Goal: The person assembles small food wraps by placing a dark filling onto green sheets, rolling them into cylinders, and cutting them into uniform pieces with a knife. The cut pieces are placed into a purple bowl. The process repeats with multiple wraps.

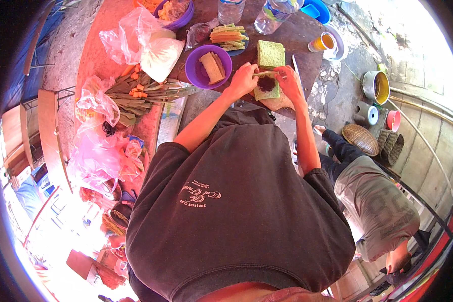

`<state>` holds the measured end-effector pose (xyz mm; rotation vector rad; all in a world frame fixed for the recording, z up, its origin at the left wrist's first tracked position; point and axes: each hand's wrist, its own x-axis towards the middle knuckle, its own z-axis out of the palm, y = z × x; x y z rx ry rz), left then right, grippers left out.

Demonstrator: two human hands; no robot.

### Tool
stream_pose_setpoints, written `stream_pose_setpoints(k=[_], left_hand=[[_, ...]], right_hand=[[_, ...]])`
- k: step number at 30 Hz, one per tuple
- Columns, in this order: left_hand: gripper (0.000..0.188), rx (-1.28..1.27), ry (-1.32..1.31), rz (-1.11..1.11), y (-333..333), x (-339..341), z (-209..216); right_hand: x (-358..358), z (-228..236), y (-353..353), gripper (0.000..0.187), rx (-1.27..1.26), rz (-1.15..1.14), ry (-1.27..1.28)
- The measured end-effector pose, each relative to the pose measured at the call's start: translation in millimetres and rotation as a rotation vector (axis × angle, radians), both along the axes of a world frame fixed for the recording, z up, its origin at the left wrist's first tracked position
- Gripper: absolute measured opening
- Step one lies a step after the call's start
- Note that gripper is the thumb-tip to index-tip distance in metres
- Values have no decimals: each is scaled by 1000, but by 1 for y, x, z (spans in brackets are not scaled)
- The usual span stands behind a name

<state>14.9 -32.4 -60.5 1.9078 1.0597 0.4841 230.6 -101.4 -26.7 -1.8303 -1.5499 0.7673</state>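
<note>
A green bread slice (273, 94) with a dark filling (267, 83) lies on a wooden board (283, 103) in front of me. My left hand (245, 79) and my right hand (288, 81) pinch the two ends of its far edge, which looks raised or folded. The exact fold is too small to make out. Just beyond my fingers is a stack of green bread slices (271, 53). A knife (295, 64) lies to the right of the stack. Left of my left hand stands a purple bowl (189, 70) holding brown-edged bread pieces (213, 68).
Green and orange-brown strips (228, 36) lie on a plate beyond the bowl. Water bottles (230, 11) and an orange-filled cup (321, 43) stand farther back. Leafy vegetables (136, 95) and plastic bags (98, 156) cover the left side. Another person (377, 201) is at right.
</note>
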Motion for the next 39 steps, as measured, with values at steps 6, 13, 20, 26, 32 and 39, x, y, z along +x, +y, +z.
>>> stream_pose_setpoints(k=[6, 13, 20, 26, 32, 39], left_hand=[[19, -9, -28, 43, 1, 4, 11], [22, 135, -58, 74, 5, 10, 19], [44, 216, 15, -58, -1, 5, 26], [72, 254, 103, -198, -6, 0, 30], [75, 265, 62, -264, -11, -5, 22], [68, 283, 19, -298, -12, -8, 20]], right_hand=[[1, 5, 0, 16, 30, -2, 9], [1, 9, 2, 17, 68, -50, -16], [0, 7, -11, 25, 85, -38, -41], [-1, 7, -18, 23, 114, -54, -41], [-3, 13, -19, 20, 96, -53, -104], [-9, 27, -30, 19, 32, -51, -59]])
